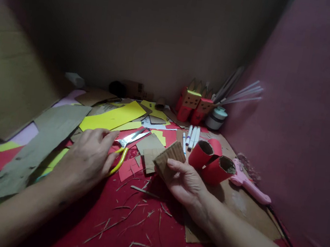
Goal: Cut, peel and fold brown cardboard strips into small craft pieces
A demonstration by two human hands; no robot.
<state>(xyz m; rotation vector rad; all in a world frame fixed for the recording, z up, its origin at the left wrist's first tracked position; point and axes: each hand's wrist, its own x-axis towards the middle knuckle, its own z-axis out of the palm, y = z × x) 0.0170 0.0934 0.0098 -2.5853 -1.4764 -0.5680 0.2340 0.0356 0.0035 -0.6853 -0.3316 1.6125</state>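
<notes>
In my right hand (188, 184), a small piece of corrugated cardboard (168, 158) is pinched between thumb and fingers, tilted up. My left hand (93, 156) is curled at the yellow-handled scissors (122, 156), its thumb against one loop; its fingers partly hide the grip. The blades point away to the right, slightly apart. Other small cardboard squares (148, 159) lie just beyond the held piece, near a red paper scrap (129, 169). Two red-covered cardboard tubes (216, 170) stand close to the right hand, with a red paper piece behind them.
Thin cardboard trimmings (124, 216) litter the red tabletop (75, 233). Yellow paper (113, 116) and a long cardboard sheet (39, 146) lie left. Several markers (192, 137), a pink glue gun (249, 182), a lidded jar (216, 118) and red decorated tubes (189, 106) stand or lie right.
</notes>
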